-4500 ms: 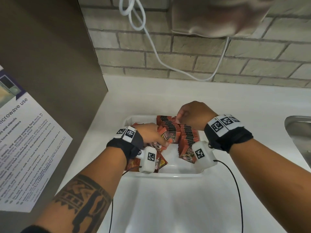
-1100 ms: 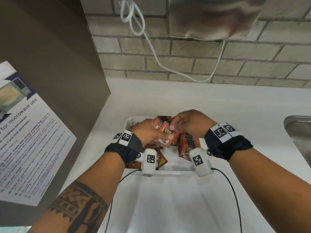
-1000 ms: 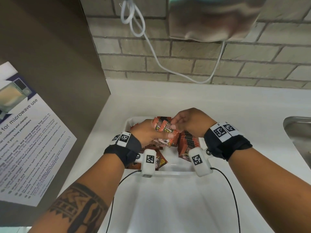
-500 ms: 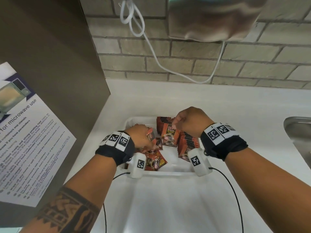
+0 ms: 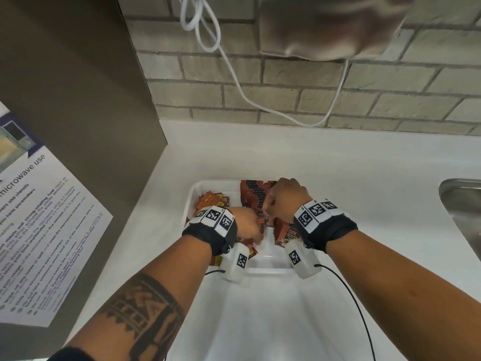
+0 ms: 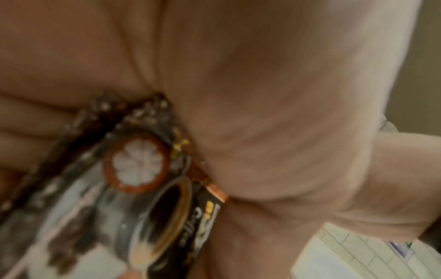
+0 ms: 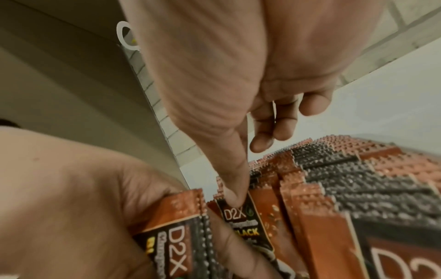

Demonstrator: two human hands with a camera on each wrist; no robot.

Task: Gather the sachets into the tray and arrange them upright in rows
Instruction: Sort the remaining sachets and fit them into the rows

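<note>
A white tray (image 5: 192, 198) sits on the counter. Orange-and-black sachets (image 5: 256, 194) stand upright in rows along its right side, and several loose sachets (image 5: 210, 200) lie flat at its left. My left hand (image 5: 253, 226) grips a small stack of sachets (image 7: 176, 236) beside the near end of the row; in the left wrist view the held sachets (image 6: 143, 179) fill the palm. My right hand (image 5: 272, 204) is curled over the row (image 7: 334, 179), its thumb (image 7: 235, 196) pressed on the top of one upright sachet (image 7: 241, 217), fingers curled behind it.
A brown cabinet panel (image 5: 78, 100) with a microwave notice (image 5: 39, 230) walls off the left. A steel sink (image 5: 463, 204) lies at the right. A white cable (image 5: 234, 82) hangs on the brick wall behind. White counter (image 5: 260, 321) extends in front of the tray.
Both hands lowered the bundle they held up a second ago. My left hand has since moved right to the row with a stack; my right hand has dropped slightly onto the row.
</note>
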